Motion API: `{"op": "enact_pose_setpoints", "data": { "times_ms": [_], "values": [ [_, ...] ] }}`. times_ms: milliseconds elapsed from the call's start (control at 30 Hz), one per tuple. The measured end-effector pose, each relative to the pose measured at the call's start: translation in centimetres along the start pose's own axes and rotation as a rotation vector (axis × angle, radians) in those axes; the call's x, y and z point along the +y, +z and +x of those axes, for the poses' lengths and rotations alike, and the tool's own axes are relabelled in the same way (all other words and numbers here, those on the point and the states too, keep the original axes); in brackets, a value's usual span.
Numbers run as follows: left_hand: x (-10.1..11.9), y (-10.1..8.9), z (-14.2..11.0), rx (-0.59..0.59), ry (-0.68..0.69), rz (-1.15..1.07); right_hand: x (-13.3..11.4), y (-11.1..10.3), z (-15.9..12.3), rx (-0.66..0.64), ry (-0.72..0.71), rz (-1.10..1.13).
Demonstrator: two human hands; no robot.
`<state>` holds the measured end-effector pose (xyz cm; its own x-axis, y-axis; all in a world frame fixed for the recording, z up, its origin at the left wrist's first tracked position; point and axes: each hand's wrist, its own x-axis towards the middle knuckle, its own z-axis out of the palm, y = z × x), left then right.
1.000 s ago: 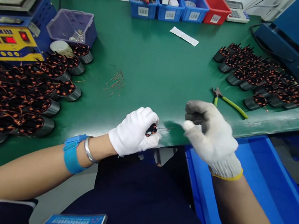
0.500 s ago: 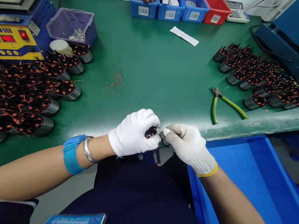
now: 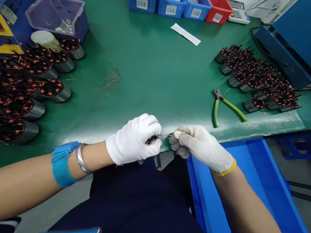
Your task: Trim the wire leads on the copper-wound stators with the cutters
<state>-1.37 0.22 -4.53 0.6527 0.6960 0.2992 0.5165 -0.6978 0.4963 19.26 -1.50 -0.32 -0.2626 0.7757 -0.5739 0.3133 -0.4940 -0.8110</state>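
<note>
My left hand (image 3: 134, 140), in a white glove, is closed around a small dark motor stator with copper windings (image 3: 152, 139) at the near edge of the green table (image 3: 156, 73). Only a bit of the stator shows between the fingers. My right hand (image 3: 198, 145), also gloved, pinches thin wire leads (image 3: 165, 136) that stick out of the stator toward the right. The two hands almost touch. A blue strap and a metal bangle sit on my left wrist.
Many wound stators (image 3: 15, 86) crowd the left of the table, another group (image 3: 258, 79) lies at the right. Green-handled cutters (image 3: 225, 106) lie right of centre, wire scraps (image 3: 110, 82) left of centre. Blue and red bins (image 3: 173, 3) line the back. A blue tray (image 3: 252, 179) stands below the edge.
My right hand came down from a raised position and pinched the wires at the stator. The view has since shifted a little to the right; my left hand kept its hold.
</note>
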Motion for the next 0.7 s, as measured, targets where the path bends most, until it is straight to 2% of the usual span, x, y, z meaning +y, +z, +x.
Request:
{"op": "enact_pose_setpoints", "data": {
  "times_ms": [100, 300, 433, 500, 600, 700],
  "values": [
    [0.1, 0.0, 0.1, -0.006, -0.030, 0.000, 0.5, 0.0, -0.4, 0.002, -0.023, -0.027],
    [0.3, 0.0, 0.2, 0.000, -0.058, 0.017, 0.5, 0.5, 0.3, 0.100, -0.257, -0.177],
    [0.3, 0.0, 0.2, -0.002, -0.025, 0.017, 0.4, 1.1, 1.2, 0.056, -0.214, -0.054],
    [0.2, 0.0, 0.2, 0.013, -0.005, 0.016, 0.4, 1.1, 1.4, 0.089, -0.176, 0.000],
    [0.1, 0.0, 0.1, 0.043, 0.031, 0.014, 0.7, 0.6, 1.0, 0.163, -0.146, -0.136],
    [0.1, 0.1, 0.1, 0.066, 0.060, 0.005, 1.2, -0.5, -0.1, 0.094, -0.150, -0.369]
  ]
}}
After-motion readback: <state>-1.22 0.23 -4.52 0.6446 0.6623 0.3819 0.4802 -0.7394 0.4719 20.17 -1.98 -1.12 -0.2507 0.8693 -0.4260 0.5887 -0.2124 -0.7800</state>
